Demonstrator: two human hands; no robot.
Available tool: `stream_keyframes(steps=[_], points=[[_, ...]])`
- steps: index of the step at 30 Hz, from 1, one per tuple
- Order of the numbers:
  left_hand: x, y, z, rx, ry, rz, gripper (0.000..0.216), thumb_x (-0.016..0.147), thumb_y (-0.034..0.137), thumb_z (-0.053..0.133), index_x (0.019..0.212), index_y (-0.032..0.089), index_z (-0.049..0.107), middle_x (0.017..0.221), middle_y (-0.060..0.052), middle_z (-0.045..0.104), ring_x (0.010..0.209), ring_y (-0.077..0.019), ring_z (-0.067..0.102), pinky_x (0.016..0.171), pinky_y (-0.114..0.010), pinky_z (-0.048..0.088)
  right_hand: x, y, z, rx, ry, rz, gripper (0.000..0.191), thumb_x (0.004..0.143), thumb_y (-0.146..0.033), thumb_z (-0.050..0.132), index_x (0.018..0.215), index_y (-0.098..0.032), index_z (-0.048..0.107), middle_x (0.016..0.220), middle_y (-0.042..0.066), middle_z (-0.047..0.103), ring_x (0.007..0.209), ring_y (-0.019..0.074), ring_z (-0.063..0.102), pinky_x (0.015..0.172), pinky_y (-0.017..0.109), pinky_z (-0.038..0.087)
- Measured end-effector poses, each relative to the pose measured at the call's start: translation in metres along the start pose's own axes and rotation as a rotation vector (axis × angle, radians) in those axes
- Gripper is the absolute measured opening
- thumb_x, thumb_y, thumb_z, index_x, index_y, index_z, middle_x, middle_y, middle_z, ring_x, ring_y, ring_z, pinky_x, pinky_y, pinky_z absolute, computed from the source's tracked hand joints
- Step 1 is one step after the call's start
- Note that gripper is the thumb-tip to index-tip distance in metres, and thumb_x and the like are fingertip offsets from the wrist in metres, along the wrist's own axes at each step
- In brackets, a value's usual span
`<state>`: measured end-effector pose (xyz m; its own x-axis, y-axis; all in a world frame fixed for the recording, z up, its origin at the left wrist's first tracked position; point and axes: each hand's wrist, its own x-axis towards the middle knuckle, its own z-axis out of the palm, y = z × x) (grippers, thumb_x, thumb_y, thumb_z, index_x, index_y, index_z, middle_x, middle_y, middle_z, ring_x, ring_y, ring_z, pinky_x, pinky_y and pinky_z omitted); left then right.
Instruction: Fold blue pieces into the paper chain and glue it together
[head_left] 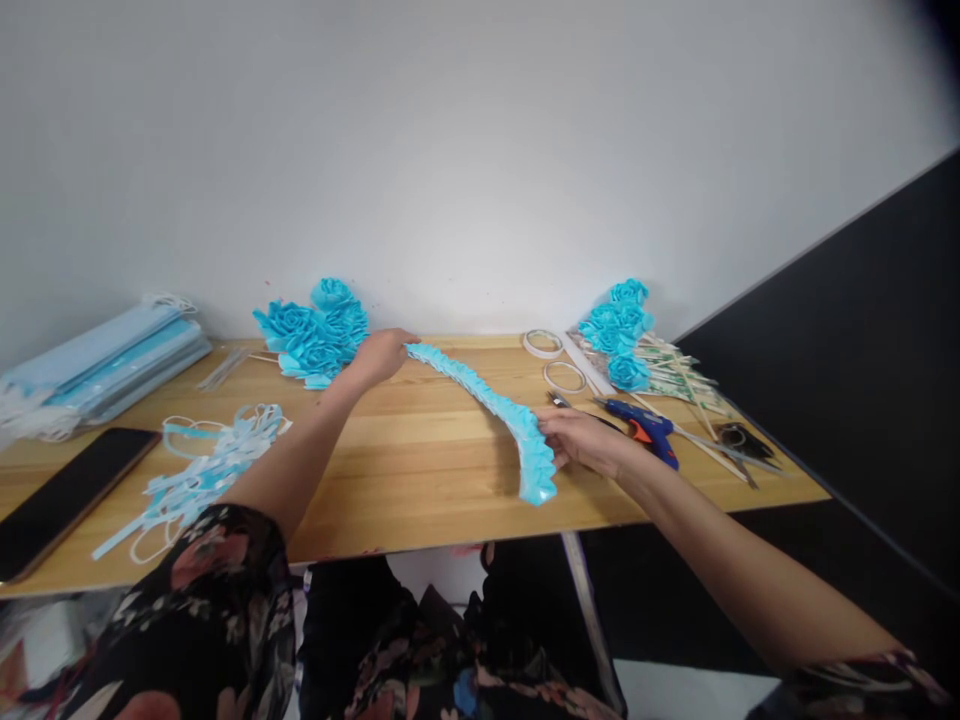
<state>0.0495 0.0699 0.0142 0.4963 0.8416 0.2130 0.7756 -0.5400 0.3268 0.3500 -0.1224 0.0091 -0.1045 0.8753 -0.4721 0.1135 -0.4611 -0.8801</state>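
A long strip of pleated light-blue material (pixel 480 388) stretches between my hands over the table, curving down toward its near end. My left hand (pixel 382 355) pinches its far left end, close beside a bunch of blue paper-like flowers (pixel 322 335). Farther right, my right hand (pixel 581 438) is closed on the strip near its other end, which hangs free past the fingers. Just right of that hand lies a blue hot glue gun (pixel 649 425) with an orange trigger.
Stacked face masks (pixel 105 365), a phone (pixel 71 500) and cut mask scraps (pixel 202 475) lie at left. On the right are tape rolls (pixel 541 344), more blue flowers (pixel 619 325), wooden sticks (pixel 675 375) and scissors (pixel 739 455). A wall backs the table (pixel 420 480).
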Motion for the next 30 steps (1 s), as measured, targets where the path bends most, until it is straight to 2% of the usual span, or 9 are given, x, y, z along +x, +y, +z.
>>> stream_keyframes(steps=[4,8,11,13,14,17,21,24,30], points=[[0.028,0.012,0.018,0.044,-0.087,0.044,0.051,0.084,0.015,0.041,0.127,0.02,0.069,0.134,-0.009,0.066,0.123,-0.0264,0.06,0.106,-0.036,0.044,-0.003,0.002,-0.001,0.01,-0.004,-0.004,0.032,0.063,-0.021,0.062,0.095,-0.017,0.07,0.068,0.002,0.065,0.055,0.0132,0.06,0.049,0.025,0.056],[0.043,0.017,0.029,0.13,-0.141,-0.019,0.05,0.085,0.013,0.045,0.128,0.021,0.068,0.132,-0.009,0.067,0.12,-0.0248,0.062,0.104,-0.033,0.044,0.001,0.002,0.001,0.009,0.002,-0.001,0.032,0.063,-0.021,0.061,0.094,-0.016,0.069,0.066,0.001,0.063,0.055,0.0127,0.06,0.05,0.025,0.056],[0.035,0.025,0.024,0.042,0.118,-0.033,0.053,0.082,0.007,0.044,0.128,0.015,0.067,0.133,-0.014,0.066,0.121,-0.0263,0.059,0.106,-0.038,0.042,0.014,-0.003,0.008,0.0,-0.007,-0.04,0.025,0.065,-0.019,0.058,0.088,-0.017,0.069,0.066,0.001,0.063,0.056,0.013,0.06,0.051,0.025,0.056],[0.017,0.034,0.019,-0.181,0.309,-0.018,0.051,0.082,0.01,0.045,0.129,0.012,0.066,0.129,-0.015,0.067,0.115,-0.0245,0.06,0.104,-0.039,0.044,0.027,-0.01,0.015,-0.001,-0.002,-0.076,0.019,0.065,-0.016,0.056,0.081,-0.018,0.067,0.061,-0.001,0.06,0.052,0.0109,0.056,0.05,0.022,0.053],[0.005,0.039,0.017,-0.34,0.337,-0.039,0.049,0.084,0.015,0.046,0.129,0.012,0.065,0.12,-0.014,0.07,0.105,-0.0221,0.064,0.097,-0.037,0.049,0.033,-0.013,0.017,-0.007,-0.001,-0.087,0.018,0.065,-0.015,0.056,0.079,-0.018,0.066,0.058,-0.002,0.059,0.051,0.0106,0.055,0.049,0.022,0.052],[-0.04,0.05,0.019,-0.822,0.103,-0.215,0.044,0.086,0.033,0.052,0.124,0.013,0.066,0.098,-0.011,0.072,0.072,-0.0156,0.063,0.065,-0.029,0.053,0.05,-0.02,0.023,-0.004,-0.048,-0.11,0.019,0.066,-0.013,0.055,0.08,-0.019,0.067,0.064,0.0,0.063,0.056,0.0122,0.058,0.052,0.024,0.054],[-0.085,0.057,0.034,-1.069,-0.154,-0.403,0.042,0.082,0.047,0.062,0.104,0.012,0.071,0.093,-0.011,0.071,0.066,-0.0139,0.062,0.056,-0.027,0.05,0.059,-0.021,0.023,0.045,-0.092,-0.168,0.019,0.068,-0.013,0.057,0.084,-0.018,0.067,0.068,0.001,0.065,0.058,0.0133,0.061,0.052,0.024,0.054],[-0.091,0.065,0.041,-1.106,-0.27,-0.424,0.038,0.081,0.045,0.067,0.096,0.011,0.072,0.092,-0.011,0.071,0.067,-0.0142,0.063,0.06,-0.029,0.052,0.059,-0.018,0.024,0.113,-0.135,-0.263,0.024,0.072,-0.015,0.06,0.095,-0.017,0.068,0.074,0.0,0.067,0.061,0.0125,0.063,0.055,0.024,0.056],[-0.073,0.089,0.036,-1.133,-0.524,-0.382,0.043,0.086,0.052,0.062,0.083,0.01,0.07,0.076,-0.011,0.071,0.063,-0.0167,0.066,0.063,-0.031,0.053,0.065,-0.006,0.03,0.149,-0.188,-0.357,0.027,0.075,-0.021,0.065,0.101,-0.017,0.068,0.078,0.0,0.069,0.067,0.0123,0.065,0.059,0.024,0.058]])
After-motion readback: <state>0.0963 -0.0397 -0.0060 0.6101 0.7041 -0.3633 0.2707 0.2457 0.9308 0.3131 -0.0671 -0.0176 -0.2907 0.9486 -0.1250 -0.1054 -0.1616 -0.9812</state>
